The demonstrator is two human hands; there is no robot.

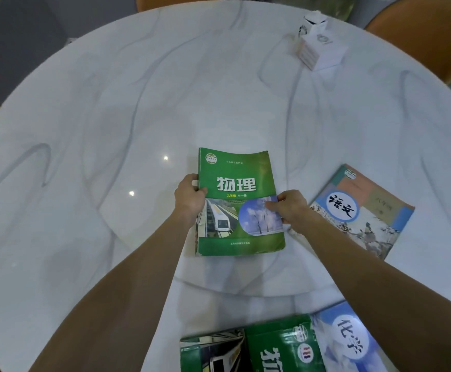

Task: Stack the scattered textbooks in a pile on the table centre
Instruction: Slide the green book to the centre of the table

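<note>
A green physics textbook (239, 181) lies cover up near the middle of the round marble table (111, 103). My left hand (189, 196) grips its left edge, and my right hand (290, 208) pinches its right edge, thumb on the cover. To the right lies a textbook with a blue and peach cover (369, 213), partly under my right forearm. At the near edge lie a green textbook (278, 345), a blue and white chemistry textbook (350, 339) overlapping it, and another green book with a train picture (213, 350).
A white tissue box (319, 49) stands at the far right of the table. Orange-brown chairs (428, 30) ring the table at the back right, back centre and left edge. A round inset disc marks the table's centre.
</note>
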